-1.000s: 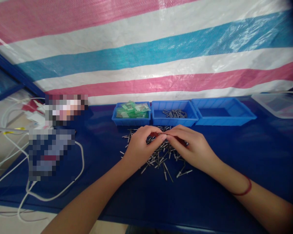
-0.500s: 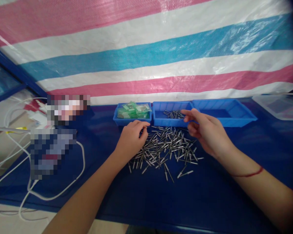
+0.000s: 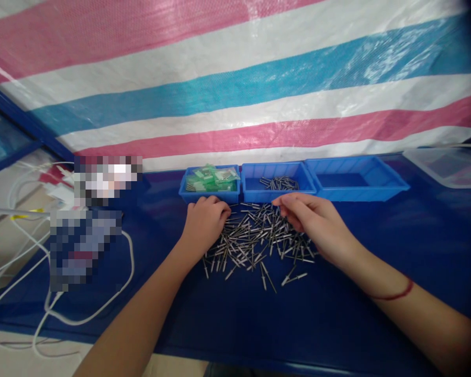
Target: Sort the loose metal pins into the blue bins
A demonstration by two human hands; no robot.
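Observation:
A loose pile of silver blind rivets (image 3: pixel 243 246) lies on the blue tabletop. My left hand (image 3: pixel 207 222) rests at the pile's upper left edge, fingers curled down and closed; whatever they hold is hidden. Over the pile's upper right part is my right hand (image 3: pixel 312 220), thumb and fingers drawn together among the rivets. I cannot make out what is between its fingertips. Just behind the pile, the middle blue bin (image 3: pixel 255 196) contains several rivets (image 3: pixel 279 183).
Left of the middle bin, another blue bin (image 3: pixel 210 197) holds green-and-clear packets (image 3: pixel 212 179). A third blue bin (image 3: pixel 361 193) stands at right, beside a clear plastic container (image 3: pixel 435 167). White cables (image 3: pixel 131 262) loop across the left side. A striped sheet (image 3: pixel 235 94) hangs behind.
My right hand has moved left and down from the middle bin to the pile, and its fingers have drawn together. My left hand has shifted slightly left, along with a small view shift.

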